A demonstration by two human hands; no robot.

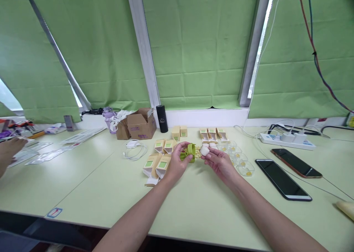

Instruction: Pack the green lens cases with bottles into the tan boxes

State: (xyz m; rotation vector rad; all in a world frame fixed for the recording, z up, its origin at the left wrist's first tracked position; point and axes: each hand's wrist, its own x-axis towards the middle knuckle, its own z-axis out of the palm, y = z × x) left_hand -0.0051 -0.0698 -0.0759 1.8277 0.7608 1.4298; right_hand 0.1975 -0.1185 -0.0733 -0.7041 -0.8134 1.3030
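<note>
Left hand grips green cup-like piece, right hand pinches white rounded piece just beside it, white one could drop onto table if pinch loosens

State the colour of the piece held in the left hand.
The piece in the left hand is yellow-green; it shows best in the head view.

Bare forearms angled inward, left hand curled, right hand pinching beside it
</note>
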